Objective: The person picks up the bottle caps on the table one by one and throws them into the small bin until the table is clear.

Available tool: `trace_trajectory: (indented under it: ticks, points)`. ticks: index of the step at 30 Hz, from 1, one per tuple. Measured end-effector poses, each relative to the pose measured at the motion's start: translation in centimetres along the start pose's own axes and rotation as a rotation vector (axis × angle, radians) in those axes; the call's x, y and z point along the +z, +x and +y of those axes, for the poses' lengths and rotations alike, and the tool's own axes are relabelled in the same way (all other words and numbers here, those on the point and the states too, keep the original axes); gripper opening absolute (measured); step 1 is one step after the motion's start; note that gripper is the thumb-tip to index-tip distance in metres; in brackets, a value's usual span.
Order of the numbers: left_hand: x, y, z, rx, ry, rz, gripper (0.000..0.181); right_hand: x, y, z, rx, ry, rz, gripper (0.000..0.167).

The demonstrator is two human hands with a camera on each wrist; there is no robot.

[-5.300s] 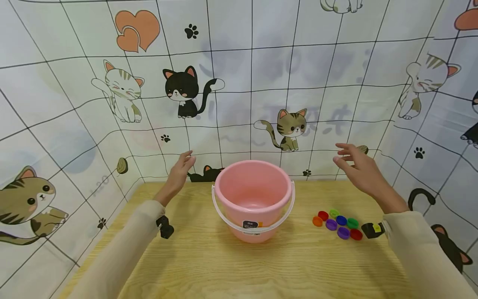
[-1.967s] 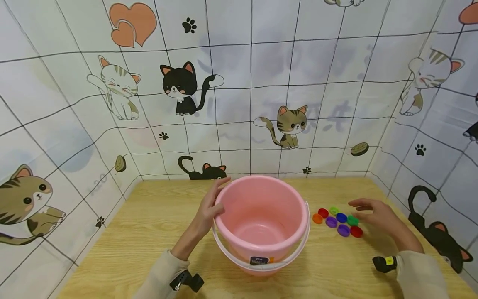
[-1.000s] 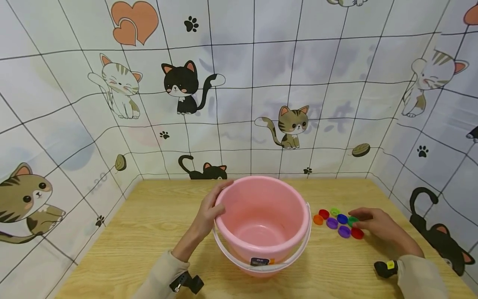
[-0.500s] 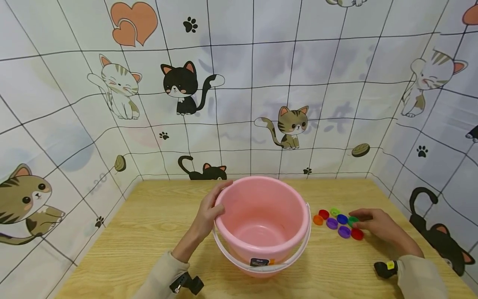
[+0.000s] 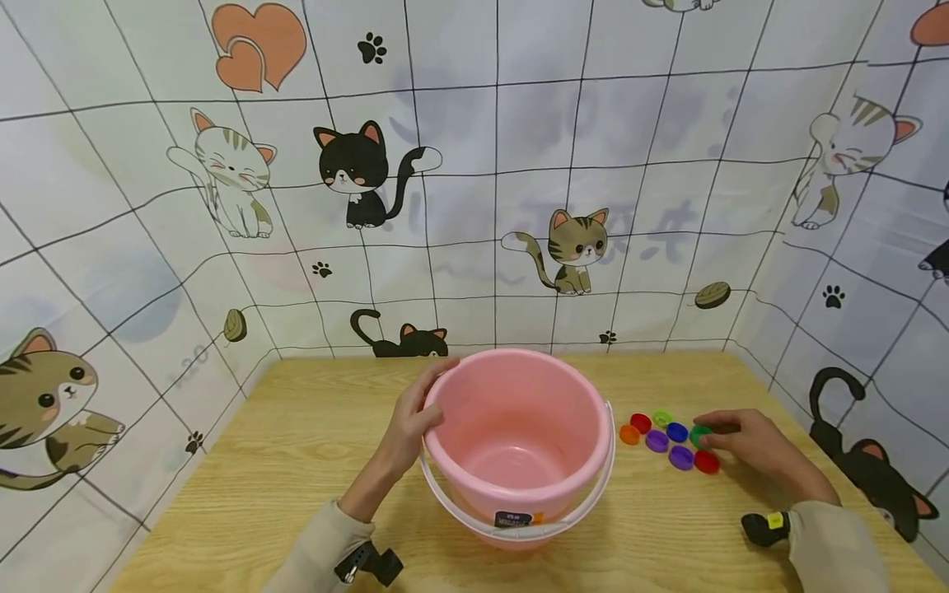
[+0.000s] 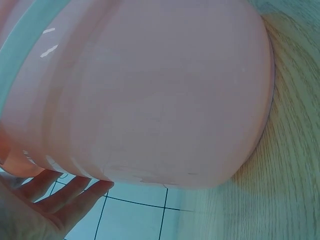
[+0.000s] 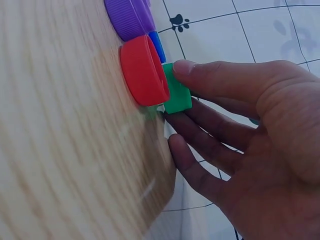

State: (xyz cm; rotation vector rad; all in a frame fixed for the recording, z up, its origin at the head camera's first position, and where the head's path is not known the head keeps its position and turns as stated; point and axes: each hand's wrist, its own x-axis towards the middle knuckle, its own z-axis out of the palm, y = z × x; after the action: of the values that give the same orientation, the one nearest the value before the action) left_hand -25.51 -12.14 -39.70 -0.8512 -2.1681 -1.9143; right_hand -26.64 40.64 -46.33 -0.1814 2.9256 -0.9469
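Observation:
A pink bucket [image 5: 519,428] with a white handle stands on the wooden table, its mouth tipped toward the camera. My left hand [image 5: 404,424] grips its left rim, thumb over the edge, and in the left wrist view the fingers [image 6: 75,195] lie along the outer wall. At the right, my right hand [image 5: 752,441] pinches a green cap [image 5: 699,436]. The right wrist view shows the thumb on the green cap [image 7: 176,90], right beside a red cap [image 7: 144,70]. The other fingers are spread and bent below it.
Several caps lie close together right of the bucket: orange [image 5: 629,434], red [image 5: 641,423], light green [image 5: 662,420], blue [image 5: 676,432], purple [image 5: 681,458] and another red [image 5: 707,462]. A cat-patterned sheet [image 5: 474,198] rises behind the table [image 5: 296,461].
Compared with the earliest frame, my left hand has taken hold of the bucket, which is nearer the camera and tilted. My right hand has come down to the caps and gripped the green one.

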Motion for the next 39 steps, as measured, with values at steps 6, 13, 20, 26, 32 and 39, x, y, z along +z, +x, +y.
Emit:
trace_trajectory:
  ticks: [6,13,20,26,32,39]
  points:
    - [-0.1,0.0,0.0,0.008,0.01,0.007,0.076,-0.2,0.0,-0.4,0.007,0.022,0.008,0.049]
    - [0.0,0.0,0.0,0.02,0.006,0.004,0.075,-0.5,-0.2,-0.7,0.014,0.025,0.001,0.047]
    - [0.0,0.0,0.0,0.015,0.002,0.006,0.075,-0.8,-0.4,-1.1,-0.017,0.035,0.007,0.045]
    - [0.0,0.0,-0.1,0.011,0.002,0.006,0.076,-0.8,-0.3,-1.1,-0.025,0.037,-0.016,0.044]
    - [-0.1,0.0,-0.2,0.013,0.005,0.008,0.075,-0.9,-0.4,-1.0,-0.036,0.036,-0.006,0.043]
    - [0.0,-0.1,-0.2,0.007,0.008,0.008,0.075,-0.8,-0.4,-1.0,-0.049,0.04,0.008,0.042]
